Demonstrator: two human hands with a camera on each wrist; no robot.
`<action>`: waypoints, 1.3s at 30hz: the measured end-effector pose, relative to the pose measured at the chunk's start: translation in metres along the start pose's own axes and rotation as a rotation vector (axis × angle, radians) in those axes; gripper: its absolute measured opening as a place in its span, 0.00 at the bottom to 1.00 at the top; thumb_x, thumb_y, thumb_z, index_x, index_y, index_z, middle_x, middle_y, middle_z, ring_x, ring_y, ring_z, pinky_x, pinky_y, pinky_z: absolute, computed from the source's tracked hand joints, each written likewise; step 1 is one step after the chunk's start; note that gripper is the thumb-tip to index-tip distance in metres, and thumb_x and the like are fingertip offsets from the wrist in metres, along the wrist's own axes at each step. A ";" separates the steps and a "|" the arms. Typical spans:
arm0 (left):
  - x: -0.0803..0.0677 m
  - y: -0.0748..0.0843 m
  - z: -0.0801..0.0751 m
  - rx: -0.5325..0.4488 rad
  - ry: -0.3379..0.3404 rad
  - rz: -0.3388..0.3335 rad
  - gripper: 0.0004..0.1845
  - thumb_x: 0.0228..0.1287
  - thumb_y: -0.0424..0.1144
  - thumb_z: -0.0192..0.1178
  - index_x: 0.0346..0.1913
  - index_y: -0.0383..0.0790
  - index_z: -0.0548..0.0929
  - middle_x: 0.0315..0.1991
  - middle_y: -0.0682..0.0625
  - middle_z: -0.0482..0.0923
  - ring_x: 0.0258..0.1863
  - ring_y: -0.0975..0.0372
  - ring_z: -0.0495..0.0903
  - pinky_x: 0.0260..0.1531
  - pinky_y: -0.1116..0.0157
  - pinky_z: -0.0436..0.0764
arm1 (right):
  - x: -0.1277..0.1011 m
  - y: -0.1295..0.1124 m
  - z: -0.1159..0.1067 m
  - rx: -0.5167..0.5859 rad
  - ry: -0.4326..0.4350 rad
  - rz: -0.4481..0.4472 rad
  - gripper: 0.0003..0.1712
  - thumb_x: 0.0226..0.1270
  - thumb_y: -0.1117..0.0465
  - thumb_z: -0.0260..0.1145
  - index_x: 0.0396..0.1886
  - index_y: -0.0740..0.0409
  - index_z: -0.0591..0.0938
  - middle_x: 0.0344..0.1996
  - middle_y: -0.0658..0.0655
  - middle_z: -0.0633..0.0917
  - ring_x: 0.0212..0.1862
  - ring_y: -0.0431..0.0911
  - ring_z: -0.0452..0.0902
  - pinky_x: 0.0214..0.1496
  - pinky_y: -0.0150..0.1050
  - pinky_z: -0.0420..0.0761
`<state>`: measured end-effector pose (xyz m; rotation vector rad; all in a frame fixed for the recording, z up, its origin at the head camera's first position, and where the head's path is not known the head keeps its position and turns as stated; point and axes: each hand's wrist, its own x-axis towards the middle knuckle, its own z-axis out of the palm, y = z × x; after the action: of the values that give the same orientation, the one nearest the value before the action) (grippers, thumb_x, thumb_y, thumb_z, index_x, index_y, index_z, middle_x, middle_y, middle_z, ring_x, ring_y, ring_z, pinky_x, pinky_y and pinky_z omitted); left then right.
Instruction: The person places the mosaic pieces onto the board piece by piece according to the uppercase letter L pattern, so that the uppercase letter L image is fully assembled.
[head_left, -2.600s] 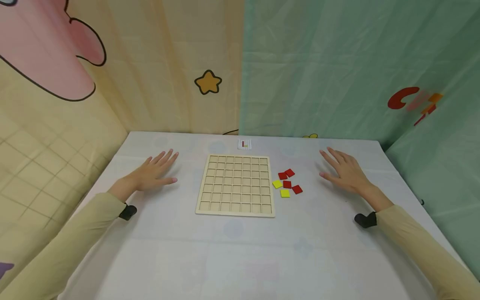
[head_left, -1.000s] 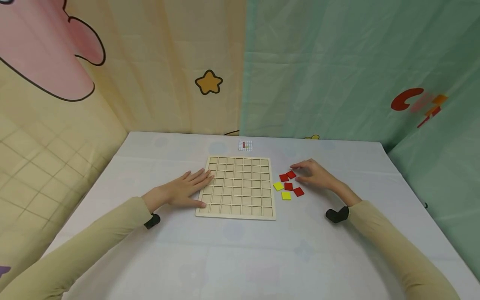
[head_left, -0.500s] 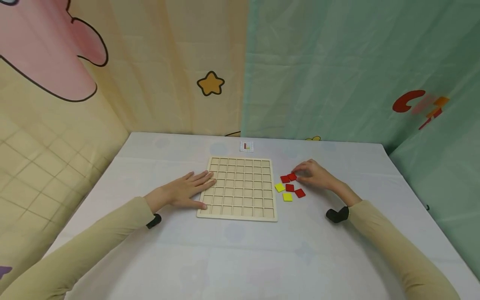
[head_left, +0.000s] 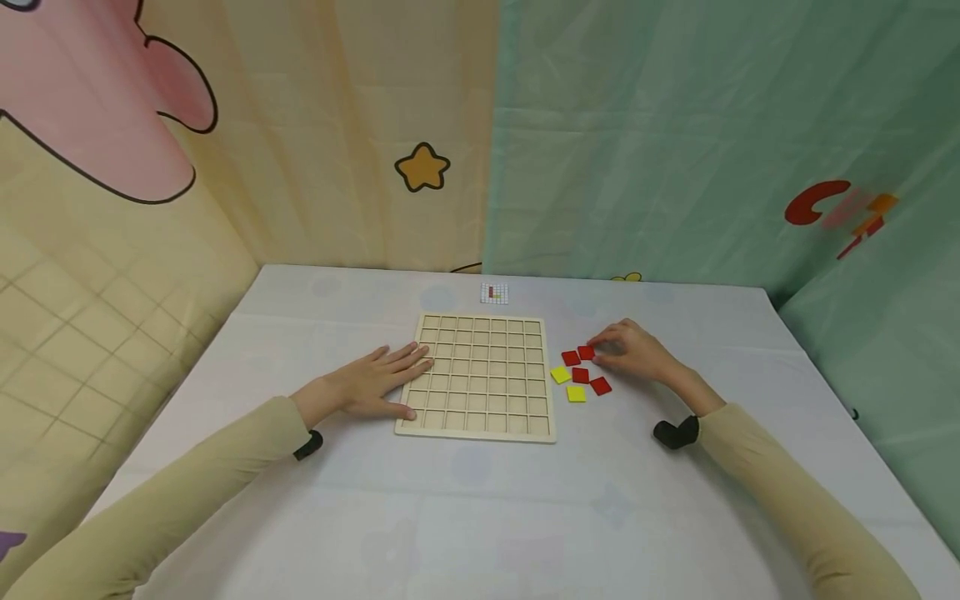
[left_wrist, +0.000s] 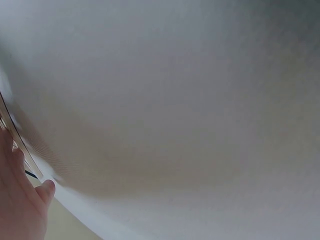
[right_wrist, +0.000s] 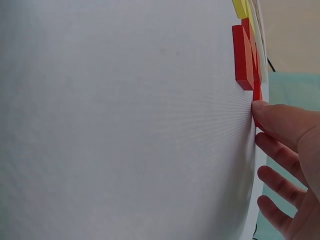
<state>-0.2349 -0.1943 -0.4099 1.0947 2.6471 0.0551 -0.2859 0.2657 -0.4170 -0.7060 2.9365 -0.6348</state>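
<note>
While left hand (head_left: 375,384) lies spread over left edge of wooden grid board (head_left: 478,384), card (head_left: 494,293) behind shows printed grid. Right of board on table (head_left: 450,517): two yellow tiles (head_left: 576,394), three red tiles (head_left: 581,376), right hand (head_left: 633,350) pinching a fourth red tile (head_left: 586,352).

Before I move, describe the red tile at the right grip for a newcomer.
On the white table, find the pale gridded board. Just right of it lies a cluster of red and yellow tiles. The red tile farthest back is the only one the right grip touches.
</note>
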 end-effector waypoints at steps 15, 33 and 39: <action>-0.002 0.002 0.002 0.024 0.012 0.004 0.48 0.64 0.67 0.49 0.77 0.45 0.46 0.79 0.46 0.40 0.78 0.50 0.41 0.72 0.42 0.45 | 0.002 -0.002 0.003 -0.025 0.057 0.051 0.16 0.58 0.57 0.70 0.45 0.59 0.87 0.41 0.57 0.88 0.45 0.50 0.78 0.47 0.48 0.80; -0.003 0.001 0.002 0.037 0.016 -0.004 0.47 0.64 0.67 0.49 0.77 0.46 0.48 0.78 0.45 0.41 0.78 0.49 0.41 0.72 0.41 0.46 | 0.012 -0.046 0.001 -0.035 0.094 0.063 0.17 0.57 0.52 0.71 0.44 0.55 0.87 0.37 0.55 0.87 0.42 0.49 0.77 0.43 0.44 0.81; -0.002 0.002 0.002 0.041 0.016 -0.001 0.47 0.64 0.67 0.49 0.77 0.45 0.48 0.78 0.45 0.41 0.78 0.49 0.41 0.72 0.41 0.45 | 0.020 -0.060 0.006 -0.030 0.120 0.026 0.18 0.56 0.52 0.71 0.44 0.54 0.87 0.37 0.54 0.87 0.42 0.49 0.77 0.41 0.43 0.79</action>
<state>-0.2321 -0.1945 -0.4110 1.1105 2.6737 0.0087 -0.2781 0.2061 -0.3972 -0.6526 3.0654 -0.6542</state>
